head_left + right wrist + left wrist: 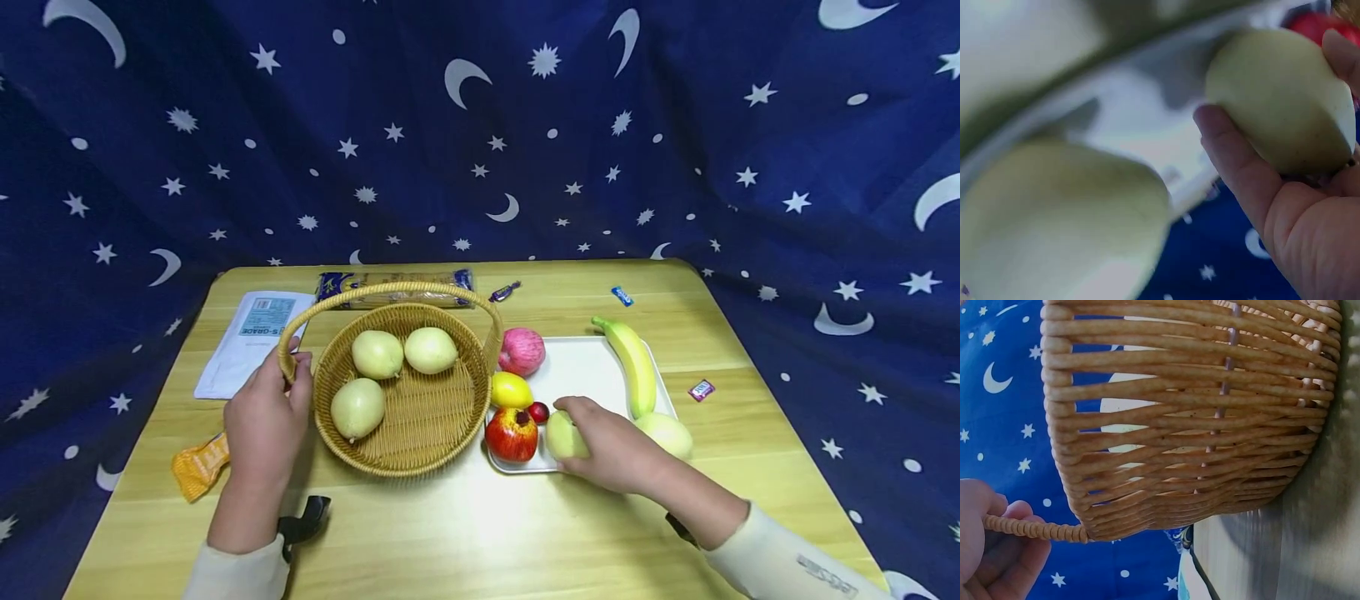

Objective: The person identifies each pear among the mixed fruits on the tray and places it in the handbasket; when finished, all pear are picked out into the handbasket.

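Note:
My left hand (266,417) grips the side of the arched handle (397,287) of a round woven basket (427,417). Inside the basket lie three pale yellow-green pears (377,354). In the left wrist view, thumb and fingers wrap the handle (1035,529) beside the wicker wall (1197,419). Over the front of a white tray (577,367), my right hand (615,446) holds another pear (564,435) between thumb and fingers; the right wrist view shows this pear (1279,103) closely. One more pear (666,435) sits at the tray's front right corner.
The tray also bears a banana (633,367), pink apple (522,351), lemon (511,390), small red fruit (538,412) and pomegranate (512,435). Around the table are a noodle pack (405,280), white pouch (251,346), orange packet (201,467) and small wrapped candies (622,296).

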Demonstrator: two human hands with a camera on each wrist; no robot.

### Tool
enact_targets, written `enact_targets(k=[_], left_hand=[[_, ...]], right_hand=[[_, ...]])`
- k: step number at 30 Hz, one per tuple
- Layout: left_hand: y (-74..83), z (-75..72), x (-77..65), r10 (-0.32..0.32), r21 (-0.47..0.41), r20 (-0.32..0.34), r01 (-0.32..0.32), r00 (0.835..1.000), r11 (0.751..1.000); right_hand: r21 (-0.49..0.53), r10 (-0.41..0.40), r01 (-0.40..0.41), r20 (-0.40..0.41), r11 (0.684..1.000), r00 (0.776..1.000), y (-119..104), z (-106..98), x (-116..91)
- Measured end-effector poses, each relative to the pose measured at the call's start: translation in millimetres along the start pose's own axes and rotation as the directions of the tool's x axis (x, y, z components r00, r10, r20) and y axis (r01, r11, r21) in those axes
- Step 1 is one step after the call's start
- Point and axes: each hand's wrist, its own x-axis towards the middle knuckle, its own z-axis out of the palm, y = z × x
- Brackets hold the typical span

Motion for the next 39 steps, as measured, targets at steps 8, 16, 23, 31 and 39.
enact_targets(k=[8,16,23,31,39], left_hand=[[0.3,-0.2,0.0,-0.002,0.004,-0.005,0.002,1.000,1.000],[0.6,1.1,0.5,0.025,-0.002,-0.014,-0.025,1.000,1.000],[-0.1,1.7,-0.1,0.036,-0.005,-0.014,-0.036,0.999,0.999],[0.3,-0.5,-0.4,0.022,0.000,-0.003,-0.022,1.000,1.000],[0.4,-0.4,-0.5,0.023,0.012,-0.003,-0.023,1.000,1.000]], right_hand=[[-0.049,-0.145,0.140,-0.111,0.989,0.983,-21,-46,-1],[-0.106,-0.359,0.347,-0.139,0.932,0.923,-80,-69,9],[-0.174,-0.457,0.455,0.031,0.873,0.889,-135,-56,39],[-0.376,-0.437,0.473,0.181,0.797,0.881,-177,-25,85],[-0.556,-0.405,0.458,0.224,0.694,0.886,-188,6,110]])
